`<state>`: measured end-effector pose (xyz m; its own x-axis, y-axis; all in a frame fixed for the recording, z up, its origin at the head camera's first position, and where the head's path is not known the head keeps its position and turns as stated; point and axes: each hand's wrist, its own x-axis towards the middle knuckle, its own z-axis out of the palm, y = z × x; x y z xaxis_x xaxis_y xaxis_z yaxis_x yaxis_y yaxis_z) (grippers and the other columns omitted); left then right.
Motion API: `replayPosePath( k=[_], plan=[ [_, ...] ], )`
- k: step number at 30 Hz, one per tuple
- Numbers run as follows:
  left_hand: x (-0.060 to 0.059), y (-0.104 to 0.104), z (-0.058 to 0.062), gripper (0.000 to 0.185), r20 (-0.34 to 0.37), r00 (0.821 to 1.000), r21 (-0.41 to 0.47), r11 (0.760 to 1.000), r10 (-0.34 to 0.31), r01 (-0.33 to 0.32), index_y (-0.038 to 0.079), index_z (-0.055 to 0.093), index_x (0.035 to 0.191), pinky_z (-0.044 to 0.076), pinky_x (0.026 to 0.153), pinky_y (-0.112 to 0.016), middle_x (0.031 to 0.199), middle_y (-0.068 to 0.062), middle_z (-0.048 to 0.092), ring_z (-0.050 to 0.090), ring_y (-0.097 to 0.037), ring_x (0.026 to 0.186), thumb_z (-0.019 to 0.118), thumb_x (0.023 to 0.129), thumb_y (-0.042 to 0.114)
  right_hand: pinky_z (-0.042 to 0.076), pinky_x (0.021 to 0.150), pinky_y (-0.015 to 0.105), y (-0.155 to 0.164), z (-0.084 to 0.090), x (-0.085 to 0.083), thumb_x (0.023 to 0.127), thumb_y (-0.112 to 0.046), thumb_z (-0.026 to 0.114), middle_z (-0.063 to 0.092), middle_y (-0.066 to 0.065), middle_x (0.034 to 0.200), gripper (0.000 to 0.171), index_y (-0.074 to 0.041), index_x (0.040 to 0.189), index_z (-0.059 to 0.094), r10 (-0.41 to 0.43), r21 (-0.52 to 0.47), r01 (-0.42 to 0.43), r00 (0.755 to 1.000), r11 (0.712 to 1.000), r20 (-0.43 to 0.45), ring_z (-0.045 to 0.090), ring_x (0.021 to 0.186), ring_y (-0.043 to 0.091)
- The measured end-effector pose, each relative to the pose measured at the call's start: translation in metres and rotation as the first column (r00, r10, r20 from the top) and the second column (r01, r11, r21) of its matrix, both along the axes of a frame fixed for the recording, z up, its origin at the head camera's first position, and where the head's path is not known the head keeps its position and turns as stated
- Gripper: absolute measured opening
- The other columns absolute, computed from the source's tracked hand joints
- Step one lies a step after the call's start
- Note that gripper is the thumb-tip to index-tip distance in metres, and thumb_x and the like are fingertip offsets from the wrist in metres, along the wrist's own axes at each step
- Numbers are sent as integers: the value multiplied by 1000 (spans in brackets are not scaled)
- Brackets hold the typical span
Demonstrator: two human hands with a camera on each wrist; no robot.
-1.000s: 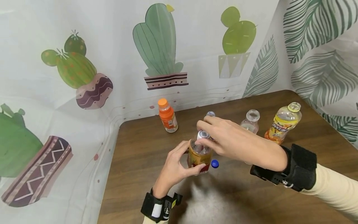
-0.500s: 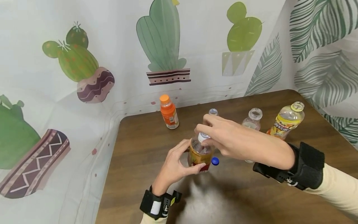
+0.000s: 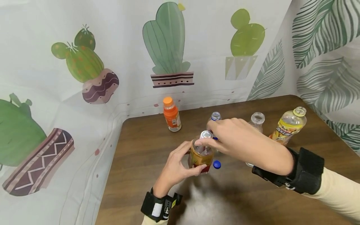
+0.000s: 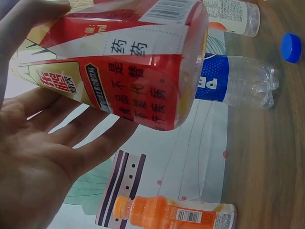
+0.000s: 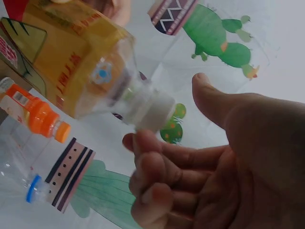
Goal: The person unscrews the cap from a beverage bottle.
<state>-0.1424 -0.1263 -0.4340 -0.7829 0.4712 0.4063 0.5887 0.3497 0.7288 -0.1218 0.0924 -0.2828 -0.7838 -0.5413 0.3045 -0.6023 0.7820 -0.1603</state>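
My left hand point(image 3: 178, 168) grips a drink bottle point(image 3: 201, 158) with a yellow and red label round its body, thumb in front. In the left wrist view the bottle's base shows, and the bottle stands off the wooden table. A white cap point(image 3: 206, 134) sits on the bottle's neck. My right hand point(image 3: 233, 140) is at that cap. In the right wrist view its thumb stands away from the white cap point(image 5: 157, 110), while the bent index fingertip is right at the cap's edge. A loose blue cap point(image 3: 217, 164) lies on the table beside the bottle.
An orange-capped bottle point(image 3: 172, 115) stands at the back. Behind my right hand is an uncapped blue-labelled bottle point(image 4: 238, 81). Farther right stand a clear uncapped bottle point(image 3: 257, 120) and an uncapped yellow-labelled bottle point(image 3: 288, 126). A cactus-print cloth point(image 3: 118, 43) hangs behind the table point(image 3: 140, 150).
The right hand's fingers turn about the white cap, and its thumb and index finger have spread away from it. The left hand keeps its grip on the bottle. The head view shifts slightly.
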Motion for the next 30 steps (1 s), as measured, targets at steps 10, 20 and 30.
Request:
replayPosePath(
  k=[10, 20, 30],
  plan=[
    [0, 1, -5, 65, 7, 1000, -15, 1000, 4, -3, 29, 54, 138, 57, 86, -30, 122, 9, 62, 61, -7, 107, 82, 80, 34, 37, 43, 22, -10, -14, -3, 94, -40, 66, 42, -5, 57, 38, -10, 76, 53, -39, -25, 39, 999, 999, -4, 42, 45, 8],
    [-2, 2, -5, 65, -4, 1000, -11, 1000, -13, 13, 24, 54, 138, 57, 88, -29, 123, 8, 62, 61, -8, 109, 82, 80, 34, 35, 45, 20, -6, -10, -6, 95, -31, 67, 42, -6, 61, 30, -10, 81, 51, 48, 1, -48, 998, 999, 28, 40, 48, 7],
    [-2, 2, -4, 62, 13, 999, 5, 999, -46, 46, 26, 55, 136, 57, 89, -31, 122, 8, 62, 61, -9, 108, 82, 81, 33, 42, 53, 23, 3, -2, -6, 96, -27, 66, 56, -3, 82, 17, -12, 96, 58, 189, 53, -190, 982, 980, 9, 47, 61, 6]
  ],
)
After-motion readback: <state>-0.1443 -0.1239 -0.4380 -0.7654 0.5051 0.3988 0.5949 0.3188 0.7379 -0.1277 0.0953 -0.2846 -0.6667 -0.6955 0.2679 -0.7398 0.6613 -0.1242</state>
